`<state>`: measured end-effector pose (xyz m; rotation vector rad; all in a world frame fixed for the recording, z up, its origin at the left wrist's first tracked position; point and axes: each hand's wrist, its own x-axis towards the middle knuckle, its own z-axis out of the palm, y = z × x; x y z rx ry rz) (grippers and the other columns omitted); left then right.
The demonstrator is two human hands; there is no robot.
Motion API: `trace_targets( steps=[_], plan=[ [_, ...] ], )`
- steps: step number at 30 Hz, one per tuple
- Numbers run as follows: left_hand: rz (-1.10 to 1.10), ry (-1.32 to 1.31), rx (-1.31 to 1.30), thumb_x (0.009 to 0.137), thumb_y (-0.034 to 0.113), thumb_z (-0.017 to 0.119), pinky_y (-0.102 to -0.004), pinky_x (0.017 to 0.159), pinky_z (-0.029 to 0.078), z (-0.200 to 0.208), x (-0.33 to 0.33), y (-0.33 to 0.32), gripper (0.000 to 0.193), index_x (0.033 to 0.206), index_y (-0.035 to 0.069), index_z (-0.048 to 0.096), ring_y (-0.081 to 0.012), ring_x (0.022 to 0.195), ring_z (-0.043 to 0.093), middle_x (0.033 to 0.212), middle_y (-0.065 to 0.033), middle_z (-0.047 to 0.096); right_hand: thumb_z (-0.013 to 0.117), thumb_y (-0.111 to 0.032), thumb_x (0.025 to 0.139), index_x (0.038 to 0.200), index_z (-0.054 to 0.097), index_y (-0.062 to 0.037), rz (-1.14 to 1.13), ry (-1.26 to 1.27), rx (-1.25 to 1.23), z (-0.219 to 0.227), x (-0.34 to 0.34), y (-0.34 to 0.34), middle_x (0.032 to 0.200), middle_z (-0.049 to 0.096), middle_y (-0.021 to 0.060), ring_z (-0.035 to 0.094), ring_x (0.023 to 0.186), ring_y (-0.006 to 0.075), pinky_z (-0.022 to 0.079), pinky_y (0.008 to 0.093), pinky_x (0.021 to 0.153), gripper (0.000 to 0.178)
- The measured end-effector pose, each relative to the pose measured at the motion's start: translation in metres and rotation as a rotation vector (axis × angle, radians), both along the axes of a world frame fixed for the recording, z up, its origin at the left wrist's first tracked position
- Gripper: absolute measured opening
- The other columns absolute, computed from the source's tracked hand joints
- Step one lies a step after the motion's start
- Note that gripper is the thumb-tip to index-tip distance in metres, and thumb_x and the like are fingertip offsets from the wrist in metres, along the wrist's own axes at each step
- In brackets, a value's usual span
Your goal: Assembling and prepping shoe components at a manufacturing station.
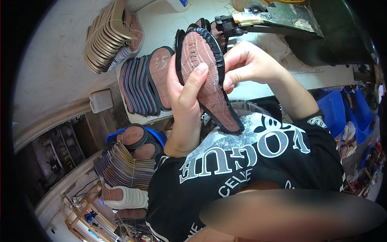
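Note:
A shoe insole (205,86) with a reddish-brown underside and a black edging gathered in pleats is held up in front of my chest, its wide end away from me. My left hand (187,86) is closed round its left side, with the thumb pressed flat on the brown face. My right hand (252,66) pinches the black edging on the right side, near the narrower middle. Behind the insole, more black-edged pieces (203,23) lie on the white table (159,20), partly hidden by it. The fingers of my left hand under the insole are hidden.
A green sewing machine (282,20) reaches over the table from the right. Bundled insoles stand at the left: beige ones (105,38), dark-edged ones (141,86), and more stacks (129,165) lower down beside a blue tub (159,135). Blue chairs (333,109) stand at the right.

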<state>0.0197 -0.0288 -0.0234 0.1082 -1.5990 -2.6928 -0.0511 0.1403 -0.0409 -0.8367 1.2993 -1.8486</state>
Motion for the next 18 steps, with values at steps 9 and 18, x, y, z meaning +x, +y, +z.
trace_targets(
  steps=[9, 18],
  plan=[
    [0.347, 0.259, -0.524, 0.084, 0.004, 0.065, -0.0282, 0.091, 0.043, -0.005, 0.0, 0.007, 0.049, 0.126, -0.005, 0.042, -0.0153, 0.099, 0.057, 0.113, -0.0115, 0.056, 0.068, -0.013, 0.086, 0.081, 0.067, 0.004, -0.208, 0.099, 0.238, 0.008, 0.006, 0.003, 0.069, 0.063, 0.0035, 0.064, 0.066, 0.0091, 0.053, 0.0218, 0.062, 0.018],
    [0.113, 0.109, -0.185, 0.083, 0.003, 0.065, -0.0269, 0.088, 0.044, 0.005, 0.002, 0.008, 0.044, 0.122, -0.003, 0.046, -0.0137, 0.095, 0.058, 0.108, -0.0094, 0.059, 0.067, -0.015, 0.087, 0.081, 0.068, 0.0011, -0.095, 0.041, 0.11, 0.01, 0.009, 0.013, 0.066, 0.064, 0.0033, 0.063, 0.062, 0.0076, 0.05, 0.021, 0.057, 0.017]
  ],
)
